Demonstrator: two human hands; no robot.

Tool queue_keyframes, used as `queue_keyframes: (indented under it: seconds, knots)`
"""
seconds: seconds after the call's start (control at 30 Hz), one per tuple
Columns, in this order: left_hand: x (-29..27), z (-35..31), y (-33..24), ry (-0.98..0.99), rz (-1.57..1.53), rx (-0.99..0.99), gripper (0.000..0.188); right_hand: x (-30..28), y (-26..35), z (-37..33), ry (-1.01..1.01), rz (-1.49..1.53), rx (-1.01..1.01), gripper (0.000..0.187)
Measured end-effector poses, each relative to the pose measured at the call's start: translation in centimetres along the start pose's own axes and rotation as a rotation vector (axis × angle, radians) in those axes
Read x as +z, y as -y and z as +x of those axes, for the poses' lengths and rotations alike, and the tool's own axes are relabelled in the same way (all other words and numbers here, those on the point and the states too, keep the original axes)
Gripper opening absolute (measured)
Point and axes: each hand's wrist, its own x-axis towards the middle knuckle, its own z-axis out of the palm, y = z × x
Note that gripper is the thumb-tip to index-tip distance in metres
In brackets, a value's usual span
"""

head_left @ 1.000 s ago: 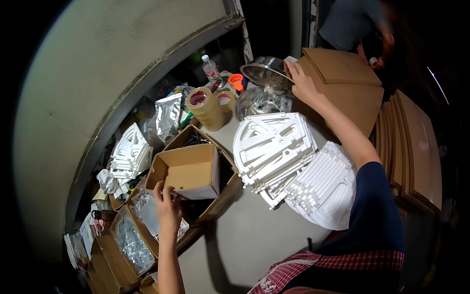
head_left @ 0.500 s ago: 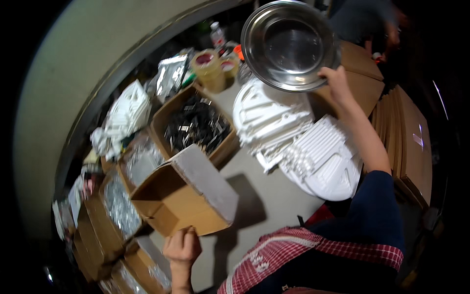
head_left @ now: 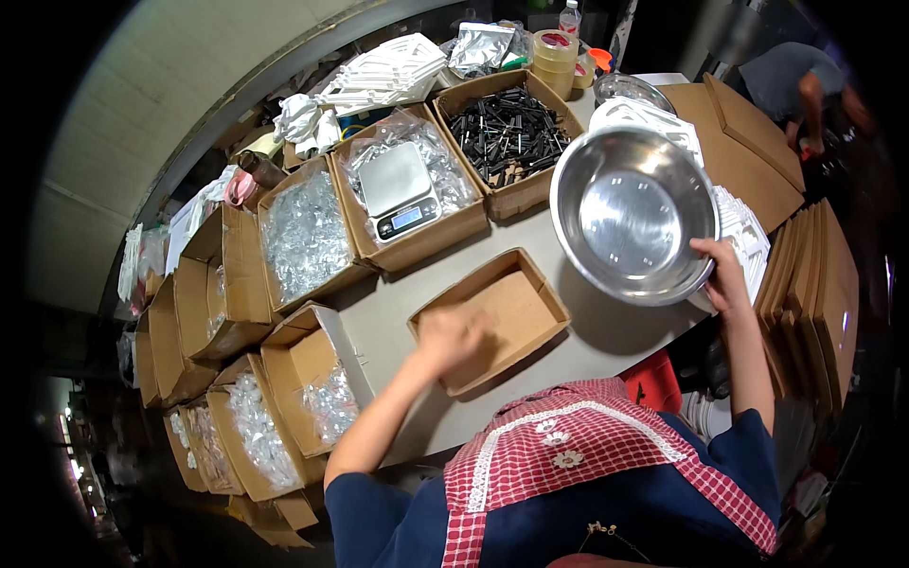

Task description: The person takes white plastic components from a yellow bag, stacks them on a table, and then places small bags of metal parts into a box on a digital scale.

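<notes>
My right hand (head_left: 724,275) grips the rim of a shiny round steel bowl (head_left: 632,213). The bowl is tilted toward me above the right part of the table, and nothing shows inside it. Over the left side of a shallow open cardboard box (head_left: 525,308) is my left hand (head_left: 456,333), its fingers smeared by motion. That box sits flat on the grey table (head_left: 417,293), and its visible bottom is bare. Whether the left hand touches the box I cannot tell.
A digital scale (head_left: 400,194) rests on bagged parts in a carton. Beside it is a box of black pieces (head_left: 507,133). More cartons of clear bags (head_left: 305,239) line the left. White plastic parts (head_left: 743,237) lie behind the bowl; cardboard sheets (head_left: 814,303) stand right. Another person (head_left: 795,85) bends at far right.
The cardboard box, held up on its side by my left hand before, now lies flat on the table. My right hand has brought the bowl lower and nearer. The view has shifted too.
</notes>
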Motion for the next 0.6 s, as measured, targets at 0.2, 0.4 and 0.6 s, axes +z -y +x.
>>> queue_keyframes:
  seconds: [0.2, 0.4, 0.6]
  knots:
    - [-4.7, 12.1, 15.2, -0.421, 0.164, -0.342, 0.066, 2.0, -8.7, -2.0, -0.249, 0.031, 0.020, 0.022]
    - [-4.8, 19.0, 14.8, -0.037, -0.018, -0.719, 0.122, 4.2, -14.8, 0.1, -0.526, -0.234, -0.315, 0.027]
    - [-3.4, 18.1, 15.2, -0.178, 0.177, -0.643, 0.100, 6.3, -16.0, 0.2, -0.431, -0.205, -0.075, 0.029]
